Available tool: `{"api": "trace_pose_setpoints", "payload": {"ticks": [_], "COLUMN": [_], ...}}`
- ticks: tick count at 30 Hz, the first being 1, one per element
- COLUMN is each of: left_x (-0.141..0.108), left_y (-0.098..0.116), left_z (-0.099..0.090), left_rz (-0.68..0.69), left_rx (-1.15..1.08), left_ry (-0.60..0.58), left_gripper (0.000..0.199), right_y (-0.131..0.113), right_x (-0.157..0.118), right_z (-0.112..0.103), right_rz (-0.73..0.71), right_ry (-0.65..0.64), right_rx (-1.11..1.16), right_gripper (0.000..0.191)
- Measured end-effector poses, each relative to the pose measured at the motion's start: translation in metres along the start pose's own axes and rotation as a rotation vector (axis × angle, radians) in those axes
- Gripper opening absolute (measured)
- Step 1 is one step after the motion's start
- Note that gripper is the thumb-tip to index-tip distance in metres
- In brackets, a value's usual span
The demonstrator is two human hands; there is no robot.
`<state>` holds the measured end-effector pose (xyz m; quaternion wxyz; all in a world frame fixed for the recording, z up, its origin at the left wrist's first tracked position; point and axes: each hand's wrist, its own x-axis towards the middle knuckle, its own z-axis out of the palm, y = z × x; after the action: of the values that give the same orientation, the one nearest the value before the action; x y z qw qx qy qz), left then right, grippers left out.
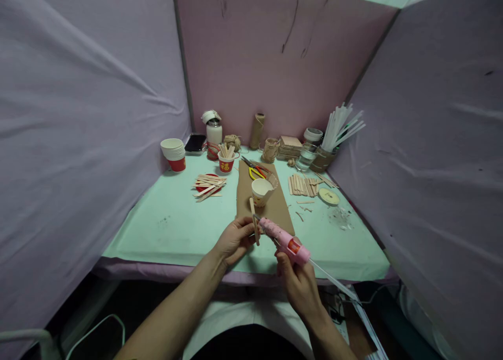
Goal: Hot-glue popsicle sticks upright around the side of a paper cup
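Note:
My left hand (234, 240) pinches a wooden craft stick (254, 222), held upright above the near part of a brown cardboard sheet (278, 213). In my right hand (295, 276) is a pink hot glue gun (283, 239), its nozzle pointing left at the stick. Whether the nozzle touches the wood I cannot tell. A white glue stick (332, 279) sticks out of the gun's back end. Just beyond the stick, a pale paper cup (261, 190) stands on the cardboard. Scissors and yellow-handled pliers (256, 173) lie behind that cup.
Left are stacked paper cups (173, 153), craft sticks on a red dish (209, 186) and a red cup of sticks (227, 163). Right are laid-out sticks (303, 185), a round yellow lid (329, 196), a water glass (306, 158) and white glue sticks (341, 127). Twine (232, 142) sits behind.

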<state>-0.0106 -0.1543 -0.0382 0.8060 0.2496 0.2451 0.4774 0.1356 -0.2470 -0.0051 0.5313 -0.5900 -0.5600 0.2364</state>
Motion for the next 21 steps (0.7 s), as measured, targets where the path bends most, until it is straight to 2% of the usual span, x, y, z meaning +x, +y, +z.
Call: {"api": "trace_pose_setpoints", "payload": {"ticks": [3,21], "left_x": [0.0002,0.0004], "left_y": [0.0002,0.0025], "left_z": [-0.0002,0.0014], "left_rz": [0.001,0.025], "left_rx": [0.005,-0.040], "left_ry": [-0.002,0.039], "left_gripper": [0.031,0.034], "right_y": [0.0025,0.0033], "right_x": [-0.0008,-0.0023], "right_z": [0.0000,-0.0027], "right_rz": [-0.003,-0.029], "right_ry": [-0.048,-0.054], "right_rx": [-0.031,-0.047], "right_gripper": [0.037,0.038]}}
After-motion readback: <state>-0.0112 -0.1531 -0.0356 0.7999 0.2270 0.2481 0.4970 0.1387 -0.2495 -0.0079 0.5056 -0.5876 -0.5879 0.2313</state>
